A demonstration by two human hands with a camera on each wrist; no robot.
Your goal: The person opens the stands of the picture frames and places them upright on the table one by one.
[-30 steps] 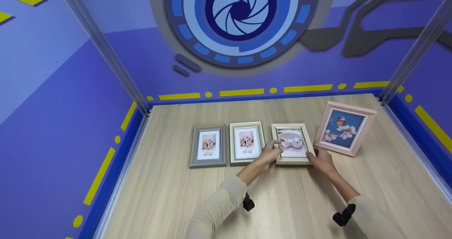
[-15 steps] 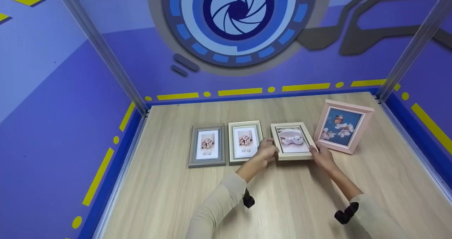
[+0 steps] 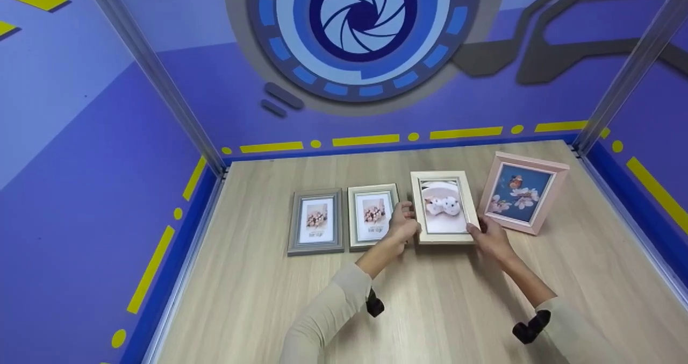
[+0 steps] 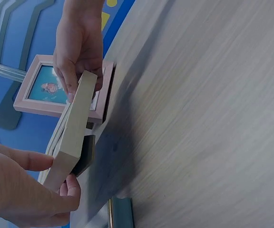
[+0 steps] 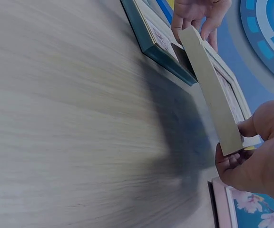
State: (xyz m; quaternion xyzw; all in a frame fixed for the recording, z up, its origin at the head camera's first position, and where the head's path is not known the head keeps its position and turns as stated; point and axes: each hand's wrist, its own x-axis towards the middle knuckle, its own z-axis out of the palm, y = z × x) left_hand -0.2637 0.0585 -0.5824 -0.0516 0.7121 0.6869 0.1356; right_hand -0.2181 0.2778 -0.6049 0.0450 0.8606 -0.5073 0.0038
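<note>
A cream photo frame (image 3: 444, 238) with a picture of two white plush-like animals is held up off the table, tilted with its face toward me. My left hand (image 3: 402, 227) grips its left side, thumb on the front edge and fingers behind. On the opposite side my right hand (image 3: 492, 240) pinches the lower corner, thumb over the front. In the left wrist view a dark stand flap (image 4: 85, 154) juts from the back of the frame, close by the left fingers. The frame's shadow falls on the wood below.
Left of the hands, a grey photo frame (image 3: 293, 224) and a champagne-coloured one (image 3: 352, 229) lie flat. A pink photo frame (image 3: 551, 197) stands upright on the right. Purple-blue walls (image 3: 188, 95) surround the wooden table (image 3: 258, 299) at the back and sides.
The cream frame has come up off the table and tilted upright, its top edge rising toward the back wall. Both hands now grip its sides. The other frames stay put.
</note>
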